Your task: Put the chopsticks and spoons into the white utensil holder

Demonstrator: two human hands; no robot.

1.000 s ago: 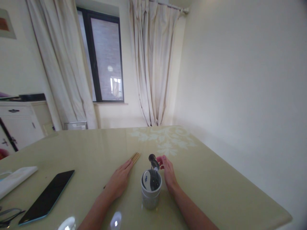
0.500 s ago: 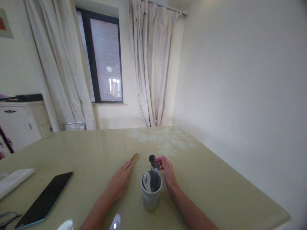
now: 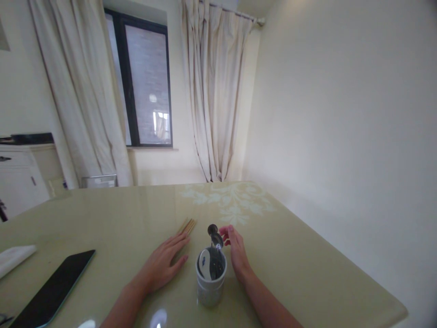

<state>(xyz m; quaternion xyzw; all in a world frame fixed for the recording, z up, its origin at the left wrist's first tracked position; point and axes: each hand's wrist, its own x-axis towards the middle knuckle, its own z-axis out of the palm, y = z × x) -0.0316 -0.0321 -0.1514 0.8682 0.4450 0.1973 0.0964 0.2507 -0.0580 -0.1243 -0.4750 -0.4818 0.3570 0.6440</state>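
A grey cylindrical cup stands upright on the table in front of me. In it are metal spoons, bowls up, and a white rounded piece with a small dark mark. My left hand rests flat on the table left of the cup, fingers stretched and thumb apart. Its fingers lie over a bundle of wooden chopsticks, whose far ends stick out past the fingertips. To the cup's right is my right hand, fingers loosely bent beside the spoon bowls; whether they touch I cannot tell.
A dark tablet or phone lies at the left on the glossy table, with a white flat object beyond it. Several bright reflections show near the front. The wall runs along the table's right side.
My left thumb has spread away from the fingers, and the chopsticks have fanned out slightly under the hand. My right hand stays beside the spoons. The view has shifted a little.
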